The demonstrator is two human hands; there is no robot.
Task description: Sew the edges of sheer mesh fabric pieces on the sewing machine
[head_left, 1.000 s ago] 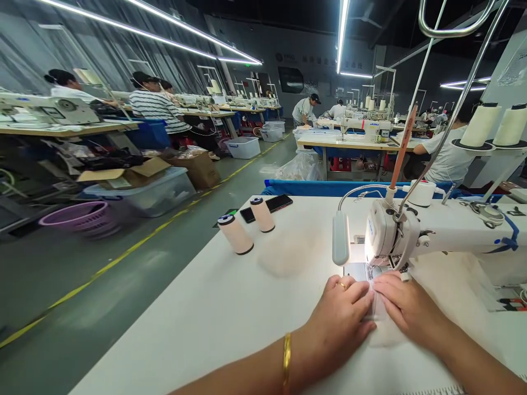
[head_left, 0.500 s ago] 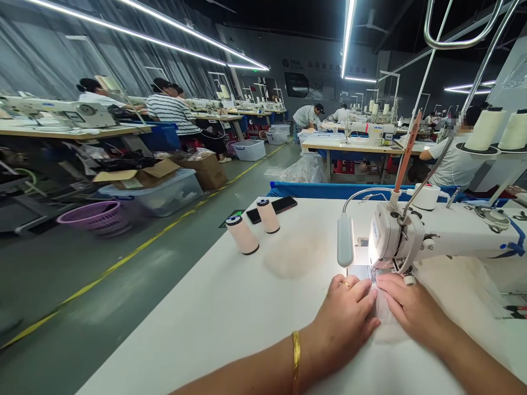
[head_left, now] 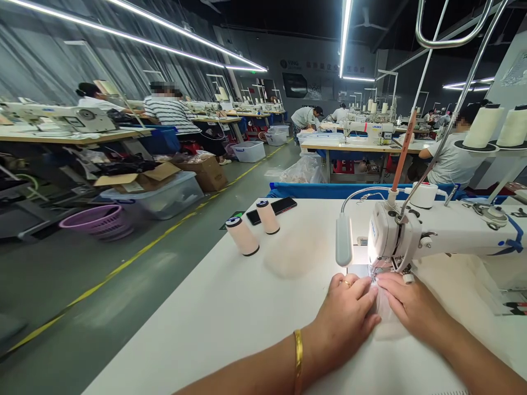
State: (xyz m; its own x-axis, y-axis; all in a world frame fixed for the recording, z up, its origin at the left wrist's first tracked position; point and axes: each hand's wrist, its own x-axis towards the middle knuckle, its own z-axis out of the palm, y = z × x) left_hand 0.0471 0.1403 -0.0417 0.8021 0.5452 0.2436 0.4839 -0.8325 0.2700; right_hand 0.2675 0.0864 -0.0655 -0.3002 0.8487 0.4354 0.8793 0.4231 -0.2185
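A thin, sheer whitish piece of fabric (head_left: 387, 317) lies under the head of a white sewing machine (head_left: 393, 230), at the needle. My left hand (head_left: 348, 315) is closed on its left side, fingertips close to the presser foot and thumb on the cloth. From the right, my right hand (head_left: 415, 304) lies on the fabric with fingers stretched flat toward the needle; its thumb is hidden. The two hands' fingertips almost meet. A small lamp (head_left: 344, 241) lights the needle area.
Left of the machine lie a round sheer beige piece (head_left: 294, 255), two peach thread cones (head_left: 242, 237) and a black phone (head_left: 284, 207). More pale fabric (head_left: 448, 280) spreads right of my hands. White thread cones (head_left: 483, 127) stand at the right. Other people sit at machines beyond.
The view has shifted very slightly. Both hands stay at the needle, and the fabric below them has moved a little toward the machine.
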